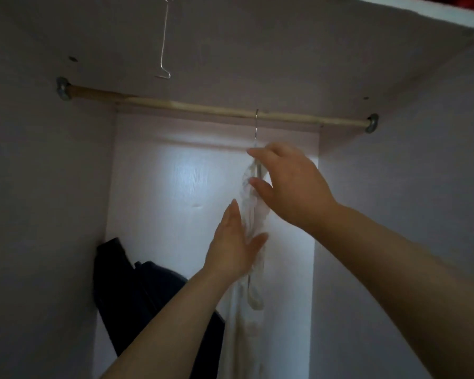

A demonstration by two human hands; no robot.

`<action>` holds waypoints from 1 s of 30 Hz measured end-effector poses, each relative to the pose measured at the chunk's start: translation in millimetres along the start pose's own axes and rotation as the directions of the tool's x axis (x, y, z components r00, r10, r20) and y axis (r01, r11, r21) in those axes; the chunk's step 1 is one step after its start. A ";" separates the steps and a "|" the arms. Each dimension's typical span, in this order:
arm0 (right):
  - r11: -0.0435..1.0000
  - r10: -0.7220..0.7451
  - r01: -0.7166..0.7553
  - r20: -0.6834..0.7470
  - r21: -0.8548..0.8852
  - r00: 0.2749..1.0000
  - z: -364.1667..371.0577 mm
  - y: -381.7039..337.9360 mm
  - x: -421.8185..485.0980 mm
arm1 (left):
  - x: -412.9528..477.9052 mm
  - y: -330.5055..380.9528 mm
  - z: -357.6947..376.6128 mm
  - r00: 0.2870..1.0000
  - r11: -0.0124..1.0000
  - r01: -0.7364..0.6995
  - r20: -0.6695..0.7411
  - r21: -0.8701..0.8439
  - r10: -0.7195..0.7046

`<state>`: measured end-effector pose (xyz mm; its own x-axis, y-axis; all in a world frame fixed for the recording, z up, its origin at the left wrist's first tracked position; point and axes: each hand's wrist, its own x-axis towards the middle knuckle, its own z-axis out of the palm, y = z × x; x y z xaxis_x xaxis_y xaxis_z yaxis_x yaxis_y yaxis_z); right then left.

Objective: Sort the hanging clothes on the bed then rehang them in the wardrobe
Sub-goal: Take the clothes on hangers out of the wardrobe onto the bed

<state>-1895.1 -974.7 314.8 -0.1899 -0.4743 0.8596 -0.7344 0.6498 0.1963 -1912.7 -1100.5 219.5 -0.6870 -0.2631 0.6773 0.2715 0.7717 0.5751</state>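
Our left hand (236,247) lay flat against the white garment (251,212); our right hand (288,184) curved around its hanger (256,129), grip unclear.

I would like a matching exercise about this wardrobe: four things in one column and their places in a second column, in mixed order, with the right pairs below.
Things
1. white garment
2. dark clothes
3. bare wire hook
4. wooden rod

Places
A. low in the left corner
B. runs from side wall to side wall
C. hangs from the rod
D. dangles above the rod, carrying nothing

Pairs: 1-C, 2-A, 3-D, 4-B
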 end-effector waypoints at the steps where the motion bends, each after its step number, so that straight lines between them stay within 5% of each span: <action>1: 1.000 -0.005 0.005 -0.011 -0.019 1.000 5.0 1.0 15.3 | 9.7 -0.9 5.4 0.999 0.999 -0.048 0.006 -0.023 0.048; 4: 0.997 0.023 -0.020 0.040 -0.079 0.999 26.4 7.6 57.2 | 29.7 -2.4 22.1 0.974 0.973 -0.223 0.022 -0.053 0.225; 12: 0.926 0.169 -0.068 0.247 -0.371 0.954 74.3 61.5 93.7 | 65.3 -16.9 42.8 0.882 0.889 -0.450 0.193 0.079 0.429; 25: 0.786 0.191 -0.083 0.114 -0.612 0.975 148.2 134.4 65.2 | 117.6 -68.6 17.1 0.974 0.936 -0.215 -0.011 0.279 0.227; 30: 0.843 0.086 -0.062 0.021 -0.535 0.996 142.5 145.4 80.1 | 135.1 -77.5 7.4 0.980 0.929 -0.150 -0.070 0.338 0.184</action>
<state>-2109.9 -1002.8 345.0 -0.2656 -0.4289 0.8634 -0.2588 0.8944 0.3647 -2031.5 -1191.6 263.0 -0.5766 -0.1564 0.8019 0.1274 0.9523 0.2774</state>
